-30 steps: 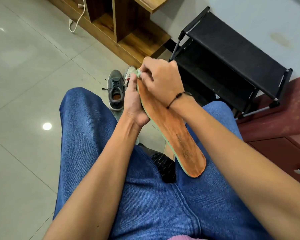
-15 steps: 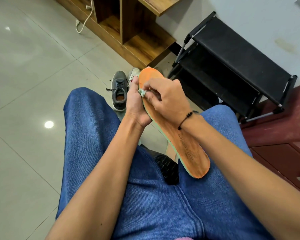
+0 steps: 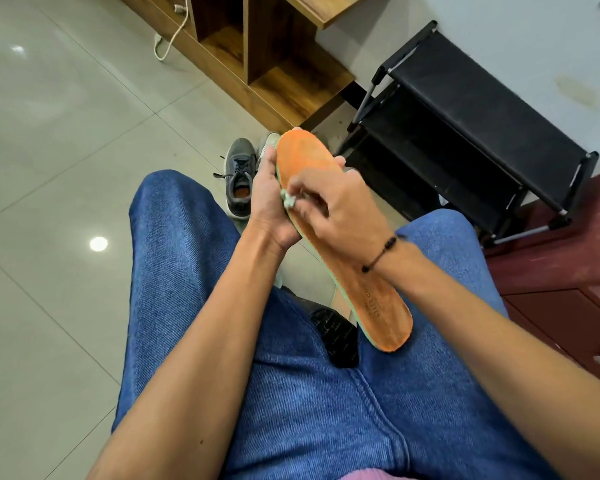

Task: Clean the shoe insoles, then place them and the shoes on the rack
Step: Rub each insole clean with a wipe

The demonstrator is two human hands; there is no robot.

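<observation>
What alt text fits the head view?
A seated person in jeans holds an orange insole in the left hand while the right hand rubs a small wad on it. A grey shoe sits on the tiled floor beyond, with a black rack to the right.

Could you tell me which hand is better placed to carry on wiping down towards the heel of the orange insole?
The right hand: it pinches the small cloth against the insole mid-length. The left hand grips the insole's edge, steadying it.
</observation>
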